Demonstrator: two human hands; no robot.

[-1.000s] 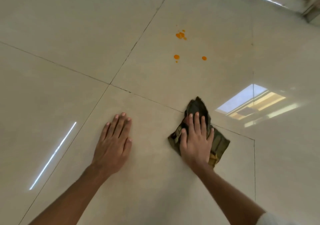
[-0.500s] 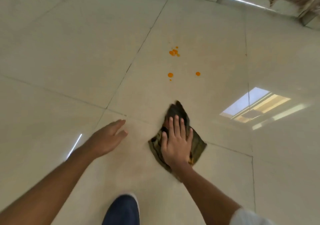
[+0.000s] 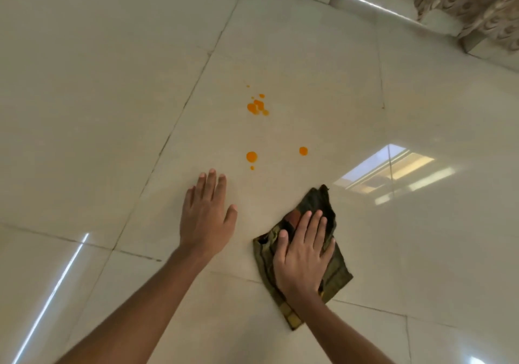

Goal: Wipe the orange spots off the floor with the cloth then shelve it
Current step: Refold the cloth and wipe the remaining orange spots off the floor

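Olive cloth (image 3: 323,203) flat under rt hand (image 3: 302,259), orange spots (image 3: 257,106) ahead.

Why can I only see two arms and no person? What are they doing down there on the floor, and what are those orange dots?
The camera is strapped to the person's head and looks down, so you see what they see: their own two arms, not their face. There is just this one view.

The floor is made of big shiny pale tiles. The bright patch on the right looks like light reflecting off them.

The orange dots are spilled drops: a little cluster farther away, and two single spots nearer the hands, with a tiny drop by the left one.

The right hand lies flat on a dark green patterned cloth, pressing it to the floor. The left hand is open and flat with nothing in it.

The cloth has not reached the spots yet, so none look wiped.
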